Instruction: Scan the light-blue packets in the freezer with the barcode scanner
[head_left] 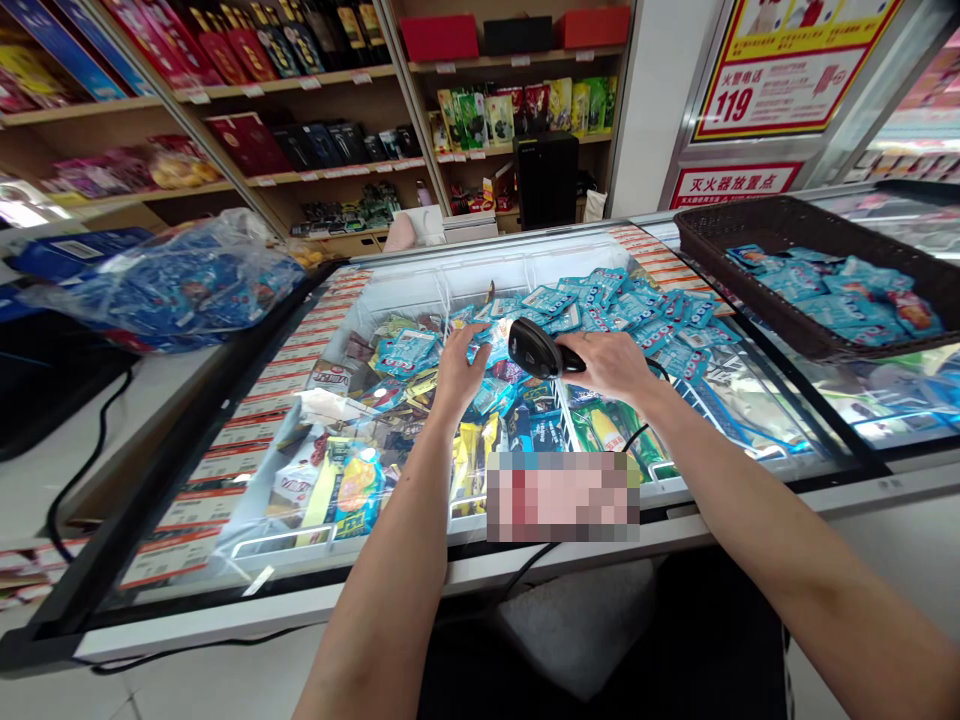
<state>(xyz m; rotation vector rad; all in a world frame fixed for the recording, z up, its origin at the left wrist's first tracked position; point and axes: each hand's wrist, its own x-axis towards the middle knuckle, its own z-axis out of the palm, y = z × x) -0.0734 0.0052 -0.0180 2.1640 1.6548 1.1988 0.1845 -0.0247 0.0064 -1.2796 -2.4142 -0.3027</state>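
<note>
My right hand (609,362) is wrapped round the handle of a black barcode scanner (534,350), whose head points left and down over the freezer's glass top. Just left of the scanner, my left hand (459,368) has its thumb and fingers apart beside small blue packets, and I cannot tell whether it touches one. Many light-blue packets (600,300) lie heaped on the glass beyond and to the right of my hands. A lone blue packet (406,351) rests left of my left hand.
A brown basket (750,318) with more blue packets stands at right. Clear plastic bags of blue packages (169,280) sit at left. Wrapped frozen goods show beneath the glass of the chest freezer (315,590). A black cord (536,555) crosses its front edge. Stocked shelves (300,85) stand behind.
</note>
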